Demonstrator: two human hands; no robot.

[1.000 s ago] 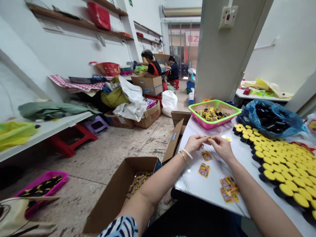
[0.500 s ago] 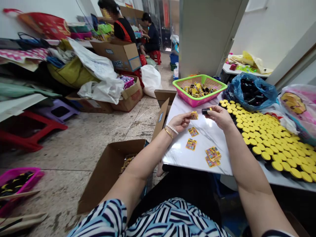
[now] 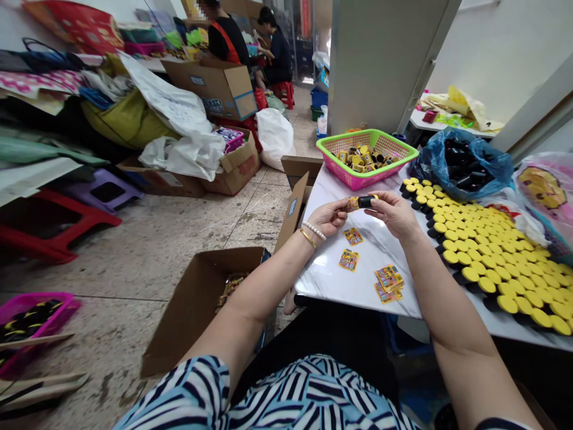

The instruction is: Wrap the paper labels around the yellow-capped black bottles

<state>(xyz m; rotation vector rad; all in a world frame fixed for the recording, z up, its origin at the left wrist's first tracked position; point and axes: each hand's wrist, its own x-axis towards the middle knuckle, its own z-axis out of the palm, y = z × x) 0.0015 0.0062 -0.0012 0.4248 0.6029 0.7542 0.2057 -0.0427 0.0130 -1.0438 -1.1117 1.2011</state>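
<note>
Left hand: is pinching 1 yellow printed piece. Right hand: is gripping 1 black cylinder — both facing end to end above the surface, seemingly for alignment. Loose printed sheets: are lying nearby — likely for reach.

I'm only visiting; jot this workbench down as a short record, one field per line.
Left hand: pinching a printed piece
Right hand: holding a black cylinder
Tabletop: loose printed squares, packed yellow-topped pieces
Basket: green rim, pink sides, yellow-and-black pieces inside
Blue bag: dark items
Floor: open cardboard box
</note>
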